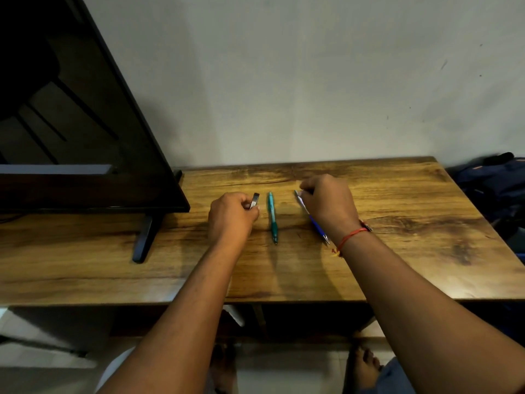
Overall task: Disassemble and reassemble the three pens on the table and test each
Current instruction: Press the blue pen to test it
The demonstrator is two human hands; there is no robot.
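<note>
1. Along the bottom edge: pale floor [284, 368], a bare foot [365, 366] at lower right, and deep shadow under the tabletop.
2. Just above: the wooden table [412, 251], brown with dark grain streaks, spanning the frame's width, its front edge straight across the lower middle.
3. Rising from both lower corners toward the centre: two bare forearms, covering part of the table's front; a red thread [350, 236] tied round the right wrist.
4. Left of centre: left hand [233, 216], fingers curled tight round a dark pen [254, 201]; only the clip end showing above the knuckles, the rest hidden in the fist.
5. At the centre, between the hands: teal pen [272, 217], flat on the wood, untouched, lengthwise with its tip toward the near edge.
6. Right of centre: right hand [326, 203], fingers bent down and closed on the upper part of a blue pen [312, 220]; white far end and metal tip poking out either side of the hand. Resting on the wood or lifted: cannot tell.
7. Upper left: a large dark screen [85, 123], tilted in the wide view, one black stand foot [145, 237] planted on the table near the left hand.
8. Right edge, past the table's corner: a dark blue bag [494, 186].
9. Farthest back: a plain grey-white wall [312, 81] with small marks, filling the upper frame.
</note>
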